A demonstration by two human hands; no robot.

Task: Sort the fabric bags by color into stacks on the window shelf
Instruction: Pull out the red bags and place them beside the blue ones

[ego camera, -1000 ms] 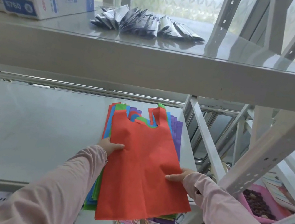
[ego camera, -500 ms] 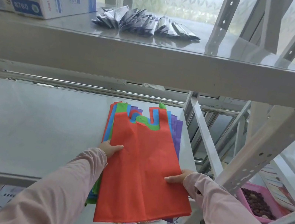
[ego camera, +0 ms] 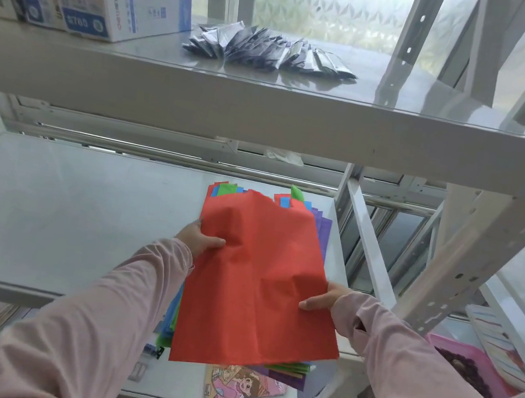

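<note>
Head view: red bag [ego camera: 261, 278] sits over the mixed pile [ego camera: 323, 233] of blue, green and purple bags, right end of the middle shelf [ego camera: 60, 217]. Left hand [ego camera: 200, 240] grips the bag's left edge, thumb on top. Right hand [ego camera: 324, 299] pinches its right edge, thumb on top. Near end of bag and pile overhangs the shelf front. Upper shelf [ego camera: 268, 113]: foil packets [ego camera: 268, 50] centre, boxes [ego camera: 125, 12] left. Pink tray [ego camera: 457, 353] lower right.

The top fabric bag [ego camera: 261, 278] is plain red; the bags beneath it [ego camera: 322, 229] show blue, green and purple edges. The sleeves [ego camera: 93, 327] are pale pink, the boxes [ego camera: 125, 12] white with blue panels.
</note>
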